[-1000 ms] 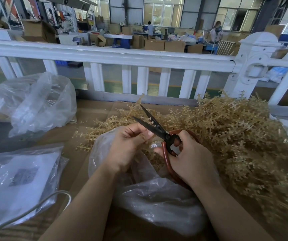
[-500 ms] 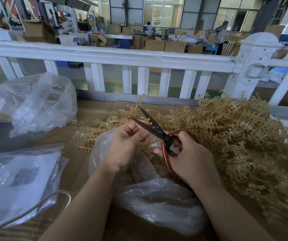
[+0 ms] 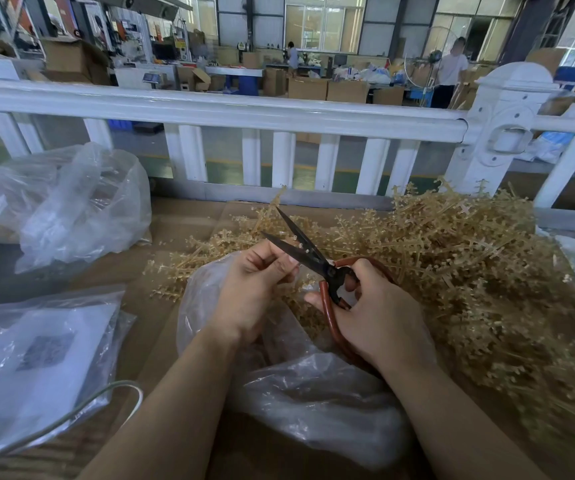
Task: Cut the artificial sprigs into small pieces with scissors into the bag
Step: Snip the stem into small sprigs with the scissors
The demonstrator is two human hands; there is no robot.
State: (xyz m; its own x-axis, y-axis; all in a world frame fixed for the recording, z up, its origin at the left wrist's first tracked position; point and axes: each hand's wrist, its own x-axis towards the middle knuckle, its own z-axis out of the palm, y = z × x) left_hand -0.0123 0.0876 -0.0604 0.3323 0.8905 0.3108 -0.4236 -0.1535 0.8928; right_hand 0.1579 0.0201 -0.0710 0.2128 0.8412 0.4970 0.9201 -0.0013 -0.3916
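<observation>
A sprawling heap of pale tan plastic artificial sprigs (image 3: 452, 265), each a thin stem lined with short crossbar nubs, covers the right half of the brown cardboard-covered desk (image 3: 147, 306) and spills left behind the hands. A long white railing with square balusters (image 3: 210, 110) runs across just beyond the desk's far edge. At the far left sits a crumpled clear plastic bag (image 3: 71, 202); what it holds cannot be made out. Nearer on the left lies a flat clear plastic sleeve holding a white printed sheet (image 3: 36, 355). Under both forearms spreads the open clear plastic bag (image 3: 314, 393), its mouth beneath the hands, with small tan sprig pieces lying inside just under the blades. The right hand (image 3: 379, 317) grips the black-bladed scissors with red-brown loop handles (image 3: 314, 261), fingers curled round the handles; the blades stand parted, pointing up and left over the bag. The left hand (image 3: 255, 289) has its fingers curled, thumb and fingertips pinched together right at the lower blade; whatever bit of sprig they pinch is too small to see clearly.
</observation>
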